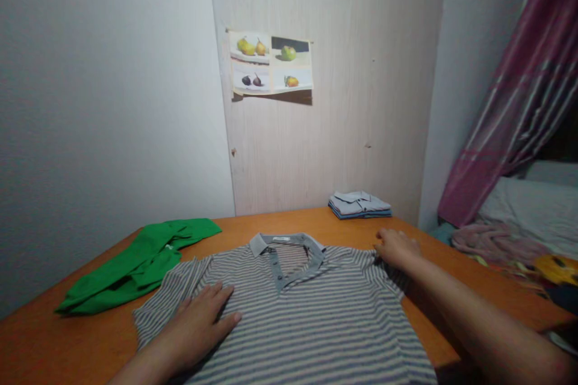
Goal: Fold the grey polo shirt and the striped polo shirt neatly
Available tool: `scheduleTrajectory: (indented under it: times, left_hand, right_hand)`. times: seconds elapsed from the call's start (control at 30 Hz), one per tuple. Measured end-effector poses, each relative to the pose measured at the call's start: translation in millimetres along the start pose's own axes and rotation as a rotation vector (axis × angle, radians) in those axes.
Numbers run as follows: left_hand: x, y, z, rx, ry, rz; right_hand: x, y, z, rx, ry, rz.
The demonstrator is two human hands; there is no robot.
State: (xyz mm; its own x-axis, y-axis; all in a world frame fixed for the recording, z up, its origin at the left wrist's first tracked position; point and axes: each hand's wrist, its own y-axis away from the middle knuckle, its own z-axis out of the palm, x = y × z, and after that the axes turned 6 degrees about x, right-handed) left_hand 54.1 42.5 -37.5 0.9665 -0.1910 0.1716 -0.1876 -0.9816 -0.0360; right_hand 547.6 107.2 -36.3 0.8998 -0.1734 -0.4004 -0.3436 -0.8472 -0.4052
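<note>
A striped grey polo shirt (311,319) lies spread front side up, its grey collar toward the far side and its buttoned neck open. My left hand (203,322) rests flat on the shirt's left chest area, fingers apart. At the right sleeve, my right hand (397,248) is at the shoulder edge with its fingers bent; the fingertips touch or pinch the cloth there, and the grip itself is too small to make out.
A crumpled green garment (149,258) lies left on the orange table (244,224). Folded shirts (359,205) are stacked at the back right. Behind stands a wall with a fruit poster (271,64). A pink curtain (492,126) and bedding (533,210) are on the right.
</note>
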Motion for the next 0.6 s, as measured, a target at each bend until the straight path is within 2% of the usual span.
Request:
scheduleTrajectory:
  times: [0.07, 0.13, 0.27, 0.33, 0.4, 0.5, 0.6]
  left_hand:
    - [9.4, -9.2, -8.5, 0.045, 0.020, 0.062]
    - [22.0, -24.9, -12.9, 0.111, 0.084, 0.098]
    - [53.0, -68.6, -6.8, 0.218, 0.205, 0.114]
    - [65.6, -89.0, 2.3, 0.209, 0.257, 0.184]
    - [72.4, -103.7, 14.1, 0.238, 0.294, 0.213]
    - [70.5, -113.7, 33.9, 0.255, 0.306, 0.232]
    - [61.8, -114.4, 49.4, 0.291, 0.298, 0.243]
  right_hand:
    - [-24.4, -0.8, 0.2, -0.029, 0.045, -0.016]
    - [-55.0, 1.6, 3.0, -0.125, 0.001, -0.089]
    - [-111.0, 14.1, 18.2, -0.212, -0.081, -0.195]
    - [-130.1, 19.3, 28.9, -0.226, -0.117, -0.158]
    - [-143.7, 20.3, 39.1, -0.239, -0.221, -0.057]
    - [-160.0, 14.2, 50.9, -0.260, -0.396, 0.075]
    - [-177.7, 6.0, 58.5, -0.305, -0.552, 0.135]
